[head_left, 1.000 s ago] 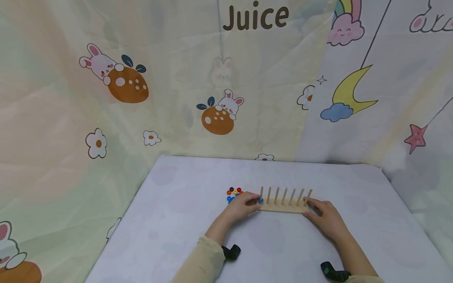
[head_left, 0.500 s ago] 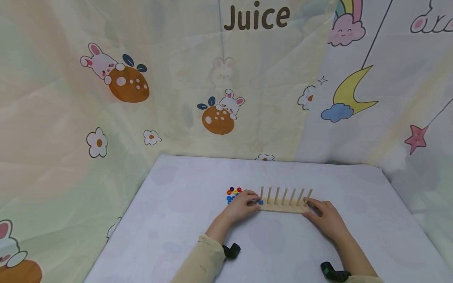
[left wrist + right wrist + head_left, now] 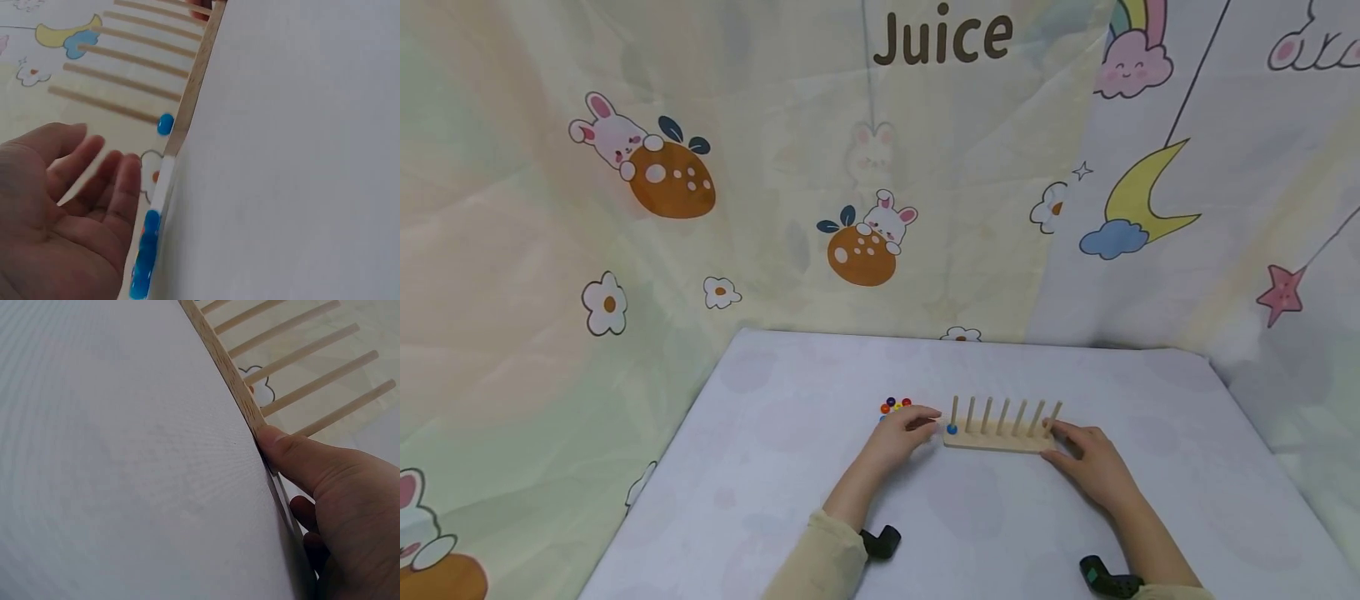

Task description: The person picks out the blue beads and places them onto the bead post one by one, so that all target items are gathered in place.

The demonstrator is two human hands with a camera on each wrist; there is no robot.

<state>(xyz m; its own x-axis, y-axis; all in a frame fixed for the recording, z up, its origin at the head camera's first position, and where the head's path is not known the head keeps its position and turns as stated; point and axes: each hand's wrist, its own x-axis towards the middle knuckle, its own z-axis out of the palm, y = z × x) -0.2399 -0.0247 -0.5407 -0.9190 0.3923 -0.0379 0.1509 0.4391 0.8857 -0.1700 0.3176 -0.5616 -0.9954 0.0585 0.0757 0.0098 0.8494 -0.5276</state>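
A wooden pegboard (image 3: pixel 1000 445) with a row of upright pegs rests on the table. One blue bead (image 3: pixel 952 430) sits low on its leftmost peg, against the base in the left wrist view. My left hand (image 3: pixel 897 437) is just left of the board, apart from it; its fingers are loosely bent with nothing between them. My right hand (image 3: pixel 1093 468) holds the board's right end. In the right wrist view its thumb (image 3: pixel 294 453) presses the front edge, while its other fingers are partly hidden behind.
Loose beads (image 3: pixel 891 403) in red, orange, yellow and dark colours lie behind my left hand, partly hidden by it. Several blue beads (image 3: pixel 145 256) show in the left wrist view. A white cloth covers the table (image 3: pixel 820 367), and a printed curtain (image 3: pixel 775 167) hangs behind.
The blue bead has slid down the leftmost peg to the base. My left hand has let go of it and moved left, covering more loose beads. My right hand has stayed put.
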